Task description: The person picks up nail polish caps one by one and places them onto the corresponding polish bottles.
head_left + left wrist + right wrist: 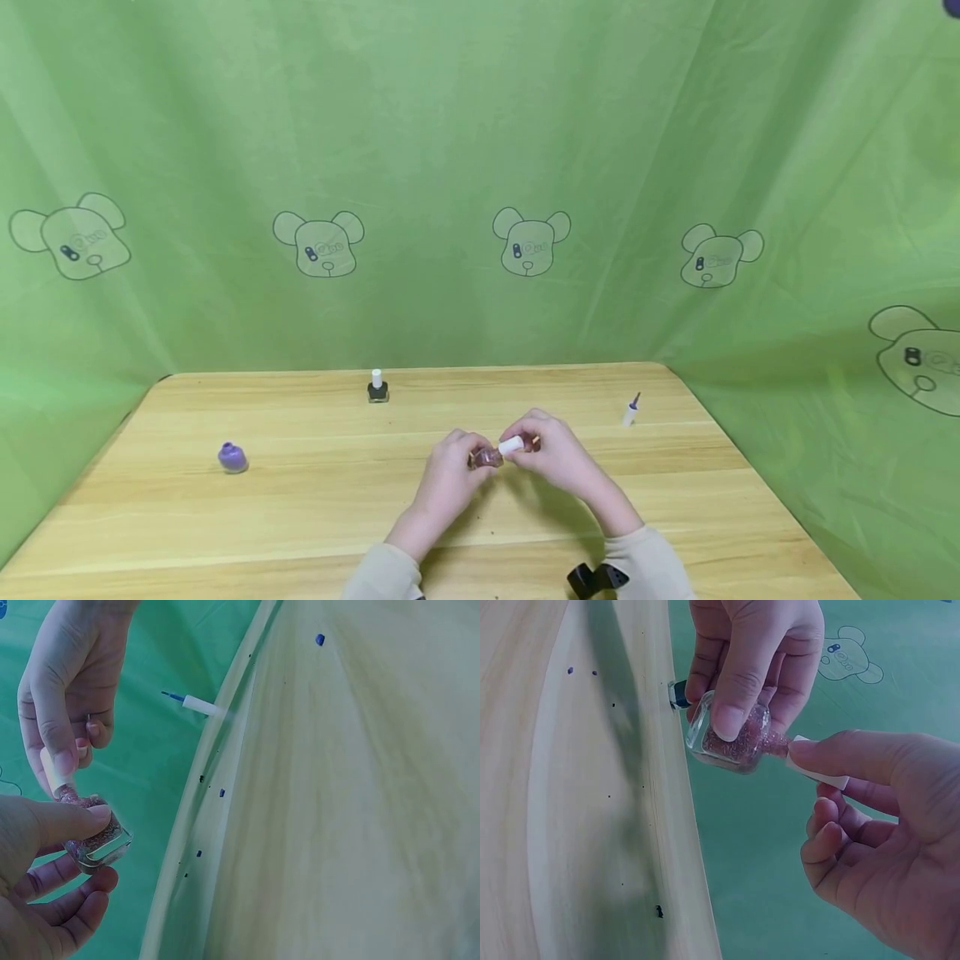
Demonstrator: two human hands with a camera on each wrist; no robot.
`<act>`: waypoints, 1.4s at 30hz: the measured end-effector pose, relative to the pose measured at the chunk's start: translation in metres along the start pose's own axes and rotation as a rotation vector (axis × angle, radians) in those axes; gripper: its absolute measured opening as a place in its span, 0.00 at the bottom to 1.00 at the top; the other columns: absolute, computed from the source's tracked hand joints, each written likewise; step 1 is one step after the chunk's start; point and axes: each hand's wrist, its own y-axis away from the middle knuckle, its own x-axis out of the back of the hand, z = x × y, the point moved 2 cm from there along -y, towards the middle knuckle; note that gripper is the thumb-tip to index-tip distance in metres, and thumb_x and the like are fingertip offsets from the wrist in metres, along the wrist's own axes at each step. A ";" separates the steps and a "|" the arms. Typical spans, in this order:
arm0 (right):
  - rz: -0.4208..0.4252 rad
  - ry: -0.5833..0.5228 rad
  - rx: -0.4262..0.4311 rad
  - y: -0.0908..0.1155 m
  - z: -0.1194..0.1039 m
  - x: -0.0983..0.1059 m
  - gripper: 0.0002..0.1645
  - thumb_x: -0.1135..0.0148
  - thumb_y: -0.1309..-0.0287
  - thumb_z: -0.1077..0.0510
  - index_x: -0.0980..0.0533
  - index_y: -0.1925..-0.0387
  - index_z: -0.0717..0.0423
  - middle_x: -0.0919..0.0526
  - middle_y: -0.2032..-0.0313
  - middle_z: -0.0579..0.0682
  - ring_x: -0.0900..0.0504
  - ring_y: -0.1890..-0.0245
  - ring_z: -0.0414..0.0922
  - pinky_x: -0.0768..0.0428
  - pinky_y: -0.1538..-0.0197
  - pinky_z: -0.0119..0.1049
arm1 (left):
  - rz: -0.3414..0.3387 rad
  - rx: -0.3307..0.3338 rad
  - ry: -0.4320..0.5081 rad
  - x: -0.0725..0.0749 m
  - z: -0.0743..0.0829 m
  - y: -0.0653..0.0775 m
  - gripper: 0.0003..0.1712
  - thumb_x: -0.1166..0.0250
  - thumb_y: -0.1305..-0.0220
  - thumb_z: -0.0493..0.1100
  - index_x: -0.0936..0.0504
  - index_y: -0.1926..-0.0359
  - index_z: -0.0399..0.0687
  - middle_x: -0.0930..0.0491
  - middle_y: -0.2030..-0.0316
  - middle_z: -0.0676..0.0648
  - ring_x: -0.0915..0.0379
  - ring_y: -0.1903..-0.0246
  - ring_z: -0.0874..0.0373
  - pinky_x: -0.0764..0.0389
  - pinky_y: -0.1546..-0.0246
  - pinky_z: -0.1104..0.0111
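Observation:
My left hand (452, 471) pinches a clear nail polish bottle (731, 739) of pink glitter polish, thumb on its side. The bottle lies tilted, its neck toward my right hand (558, 454). Between right thumb and fingers is a white cap (817, 766), held at the neck of the bottle. A short pink stretch shows between cap and bottle body in the right wrist view; how far the cap is on I cannot tell. Both hands are above the middle of the wooden table (315, 517).
An uncapped purple polish bottle (233, 458) stands on the left. A black polish bottle (378, 390) with a white cap is at the back. To the right stands a white cap with purple brush (630, 412) pointing up. Small dark specks dot the table; green curtains surround it.

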 end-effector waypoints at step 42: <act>0.012 -0.253 -0.075 -0.005 0.009 -0.006 0.25 0.34 0.41 0.53 0.23 0.43 0.54 0.17 0.46 0.51 0.21 0.52 0.47 0.22 0.54 0.31 | -0.039 0.137 0.285 0.005 -0.014 -0.008 0.15 0.25 0.49 0.42 0.15 0.59 0.42 0.19 0.64 0.47 0.28 0.69 0.62 0.23 0.69 0.77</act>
